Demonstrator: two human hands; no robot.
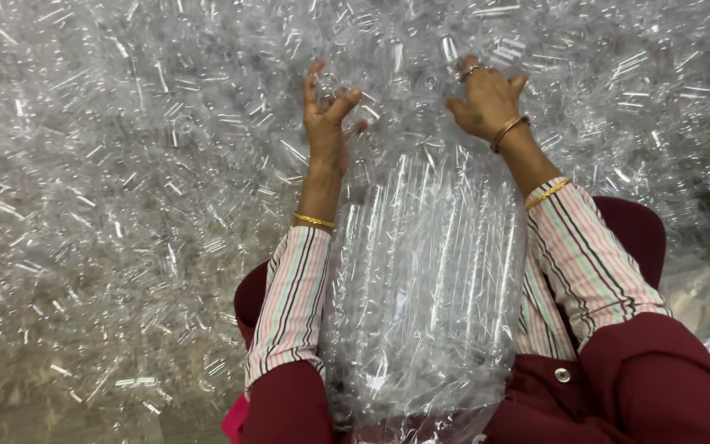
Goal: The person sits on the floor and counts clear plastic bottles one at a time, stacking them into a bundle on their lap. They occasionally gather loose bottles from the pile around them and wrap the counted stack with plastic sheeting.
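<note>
Heaps of clear plastic bottles (125,205) fill the view edge to edge, leaving no free room around the long clear bag (425,288) of bottles on the lap, above whose top end the left hand (328,115) and right hand (482,99) hover with fingers loosely curled, clasping nothing.

Clear plastic bag (425,288) of tubes, on lap

- Bright, even overhead light; white glare sparkles across the heap of clear plastic bottles (125,189)
- Shadows faint; centre sharp; edges slightly soft and stretched by the wide lens
</note>
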